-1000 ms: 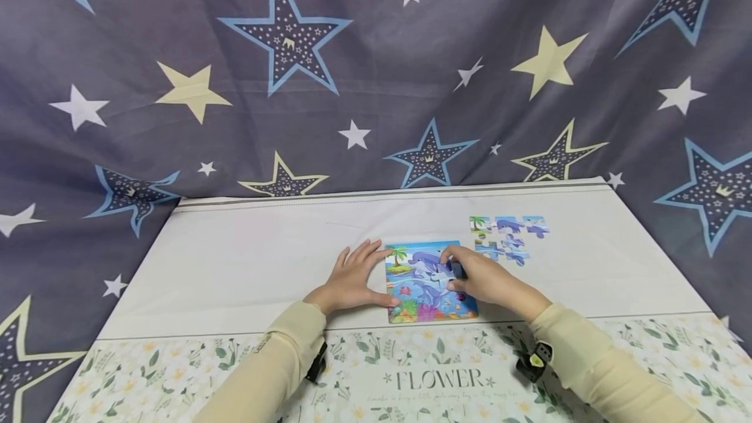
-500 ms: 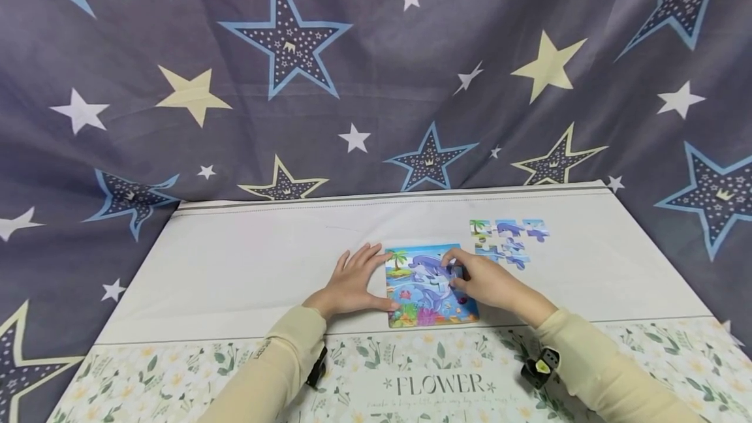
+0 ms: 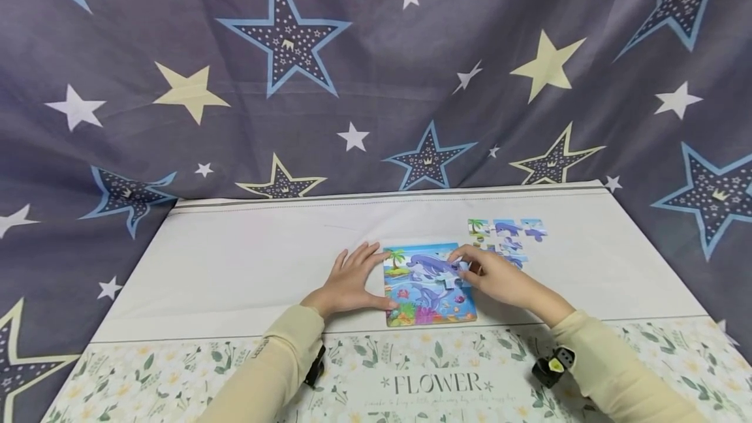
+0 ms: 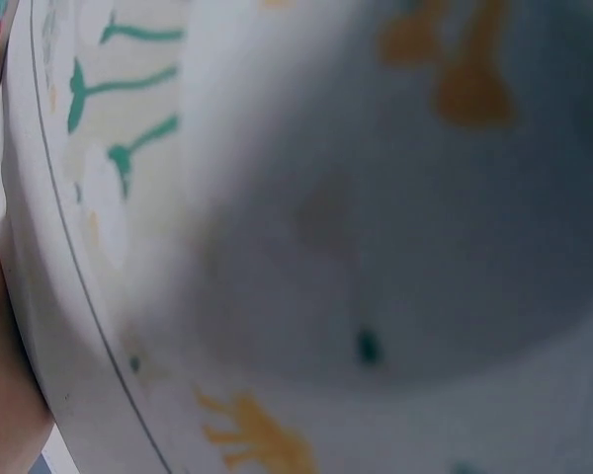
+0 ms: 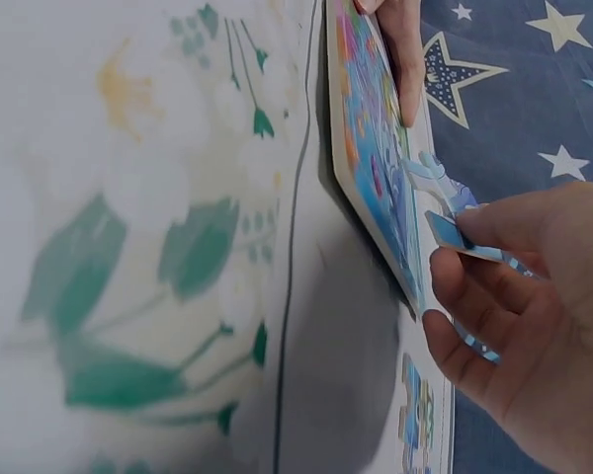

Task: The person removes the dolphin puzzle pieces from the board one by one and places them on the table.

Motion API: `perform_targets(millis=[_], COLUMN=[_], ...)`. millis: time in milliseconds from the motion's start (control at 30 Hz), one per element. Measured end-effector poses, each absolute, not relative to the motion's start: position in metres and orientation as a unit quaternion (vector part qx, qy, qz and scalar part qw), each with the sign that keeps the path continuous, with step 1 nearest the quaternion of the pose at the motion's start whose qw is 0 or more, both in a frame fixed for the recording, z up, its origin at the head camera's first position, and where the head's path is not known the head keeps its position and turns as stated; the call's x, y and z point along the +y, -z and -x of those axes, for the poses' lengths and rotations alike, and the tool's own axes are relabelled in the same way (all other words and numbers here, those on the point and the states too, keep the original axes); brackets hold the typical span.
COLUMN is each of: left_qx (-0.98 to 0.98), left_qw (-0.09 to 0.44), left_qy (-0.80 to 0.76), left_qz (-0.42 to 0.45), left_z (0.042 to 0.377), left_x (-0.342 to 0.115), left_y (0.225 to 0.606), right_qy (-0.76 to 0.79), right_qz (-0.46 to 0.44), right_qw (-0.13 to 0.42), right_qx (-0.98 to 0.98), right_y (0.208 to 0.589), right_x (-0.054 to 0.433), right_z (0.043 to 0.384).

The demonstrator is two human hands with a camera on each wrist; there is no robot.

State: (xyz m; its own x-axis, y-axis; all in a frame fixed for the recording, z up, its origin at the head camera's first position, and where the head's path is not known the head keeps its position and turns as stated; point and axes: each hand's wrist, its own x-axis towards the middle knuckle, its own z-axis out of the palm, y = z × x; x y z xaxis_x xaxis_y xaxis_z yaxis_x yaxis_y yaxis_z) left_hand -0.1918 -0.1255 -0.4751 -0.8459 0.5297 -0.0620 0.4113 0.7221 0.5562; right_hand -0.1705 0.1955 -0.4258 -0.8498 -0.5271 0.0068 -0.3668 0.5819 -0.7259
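Note:
A dolphin jigsaw puzzle board (image 3: pixel 411 309) lies flat on the white part of the table cover. My left hand (image 3: pixel 349 286) is spread at its left side, with the thumb and forefinger resting on the board's left edge. Over the board's right side, my right hand (image 3: pixel 496 276) pinches a blue jigsaw piece (image 5: pixel 447 229) between thumb and fingers. That piece is tilted above the board in the right wrist view, and a pale knobbed part (image 5: pixel 430 178) shows beyond it. Whether the two are joined, I cannot tell. The left wrist view catches only slivers of hand and board.
Several loose jigsaw pieces (image 3: pixel 506 228) lie in rows behind and right of the board, the nearer ones partly hidden by my right hand. A flower-printed strip (image 3: pixel 437 358) covers the table front. A star-patterned curtain (image 3: pixel 376 70) hangs behind the table.
My right hand has shifted slightly right and raised the jigsaw piece from the picture, showing a pale edge above the dolphins. My left hand has stayed in place.

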Motion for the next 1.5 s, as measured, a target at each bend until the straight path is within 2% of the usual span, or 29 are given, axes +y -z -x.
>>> perform_targets(millis=[700,1033,1500], left_qx=[0.922,0.923,0.919], left_qw=[0.121,0.119,0.122], left_qy=[-0.267,-0.263,-0.268], left_qz=[-0.253,-0.253,-0.261], left_z=[0.189,0.191,0.186], left_x=[-0.126,-0.126,-0.125], left_y=[0.477,0.472,0.462], right_qy=[0.385,0.361,0.322], right_qz=[0.216,0.227,0.180], right_qw=[0.067,0.012,-0.030], right_qx=[0.895,0.905,0.929], right_y=[0.433,0.420,0.416], right_x=[0.239,0.264,0.281], right_z=[0.164,0.170,0.166])
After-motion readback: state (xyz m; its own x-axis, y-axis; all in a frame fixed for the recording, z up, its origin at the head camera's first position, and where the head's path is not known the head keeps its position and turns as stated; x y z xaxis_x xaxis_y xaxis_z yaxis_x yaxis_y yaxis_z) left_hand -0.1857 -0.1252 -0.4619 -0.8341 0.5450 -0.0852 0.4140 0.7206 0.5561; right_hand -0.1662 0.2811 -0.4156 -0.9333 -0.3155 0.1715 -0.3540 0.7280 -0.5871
